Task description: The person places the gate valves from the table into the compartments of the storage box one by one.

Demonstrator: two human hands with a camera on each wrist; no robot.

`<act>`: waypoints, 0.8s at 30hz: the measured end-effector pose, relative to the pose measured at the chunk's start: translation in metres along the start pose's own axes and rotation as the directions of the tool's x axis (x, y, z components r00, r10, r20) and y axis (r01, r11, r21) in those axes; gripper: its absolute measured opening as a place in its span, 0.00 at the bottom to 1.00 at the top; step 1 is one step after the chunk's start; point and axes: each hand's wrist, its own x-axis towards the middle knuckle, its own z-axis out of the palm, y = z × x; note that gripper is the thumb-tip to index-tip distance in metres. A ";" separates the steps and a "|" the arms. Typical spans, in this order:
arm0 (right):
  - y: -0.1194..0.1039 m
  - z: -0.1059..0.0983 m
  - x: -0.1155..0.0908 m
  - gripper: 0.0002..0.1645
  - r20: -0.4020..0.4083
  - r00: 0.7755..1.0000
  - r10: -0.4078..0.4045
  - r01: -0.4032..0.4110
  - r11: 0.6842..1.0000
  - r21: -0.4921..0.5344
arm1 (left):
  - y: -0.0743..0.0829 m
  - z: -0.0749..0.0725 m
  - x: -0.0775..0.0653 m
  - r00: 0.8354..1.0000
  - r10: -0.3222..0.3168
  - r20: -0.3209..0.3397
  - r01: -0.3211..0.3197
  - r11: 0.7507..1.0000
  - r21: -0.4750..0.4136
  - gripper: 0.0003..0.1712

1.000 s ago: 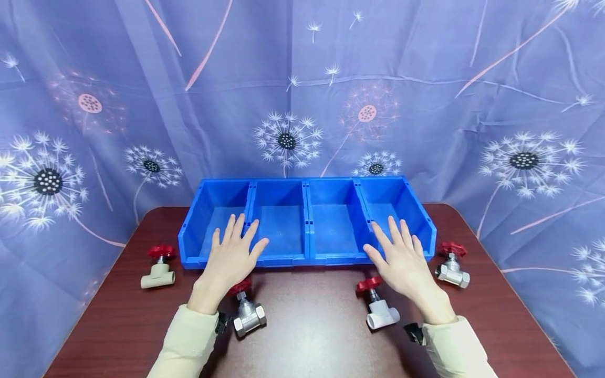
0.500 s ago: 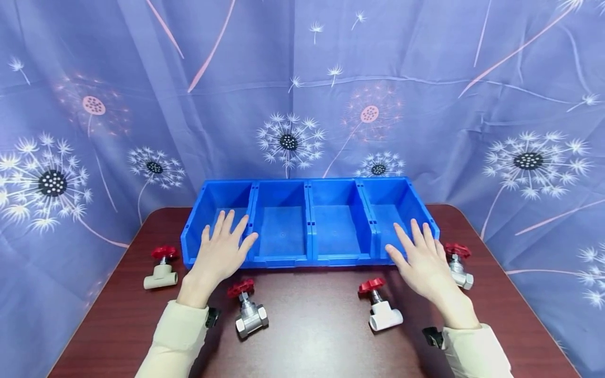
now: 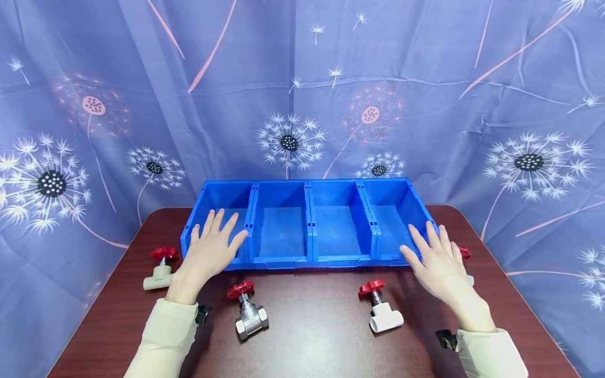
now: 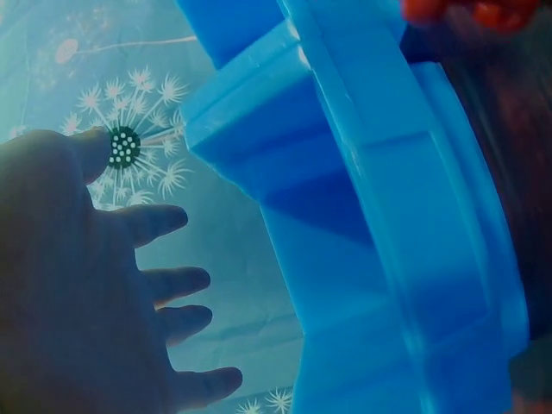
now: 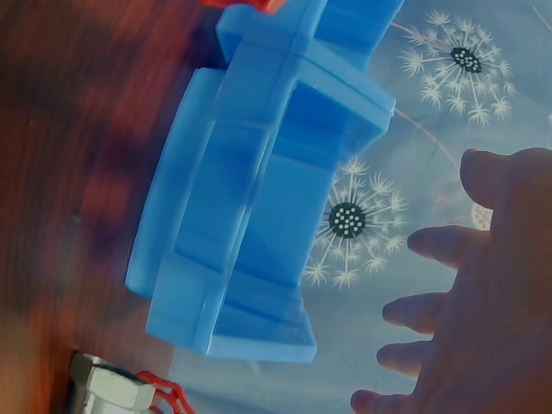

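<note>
My left hand (image 3: 208,254) hovers palm down over the front of the leftmost compartment of the blue bin row (image 3: 283,261), fingers spread and holding nothing. Over the right front corner of that row, my right hand (image 3: 439,268) is likewise spread and bare. A beige valve with a red handwheel (image 3: 158,277) lies left of my left wrist, partly covered by it. Between the hands lie a metal valve (image 3: 250,317) and a white valve (image 3: 385,317), both with red handwheels. My right hand mostly hides another metal valve, whose hex end (image 5: 116,390) shows in the right wrist view.
The bins stand at the back of a dark red-brown table (image 3: 307,352), four-sided compartments side by side with nothing seen inside. Behind them hangs a blue curtain (image 3: 236,131) with a dandelion print.
Both hands have moved apart, the left one leftward and the right one rightward, fingers still spread. The right hand now covers most of the far-right valve. The valves and bins stay put.
</note>
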 end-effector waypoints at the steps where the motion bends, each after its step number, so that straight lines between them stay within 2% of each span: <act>1: 0.001 0.000 0.000 0.42 0.000 1.000 -0.001 0.001 1.000 0.001 | -0.001 -0.001 0.001 1.000 0.001 -0.005 -0.001 1.000 0.001 0.44; 13: 0.017 0.004 -0.005 0.41 -0.044 0.999 0.025 -0.025 1.000 0.008 | -0.017 -0.011 0.006 1.000 -0.027 -0.004 0.027 1.000 0.005 0.46; 24: 0.031 0.005 -0.013 0.42 -0.036 0.998 0.059 -0.058 0.998 0.022 | -0.030 -0.016 0.011 0.999 -0.043 0.001 0.043 0.999 0.004 0.45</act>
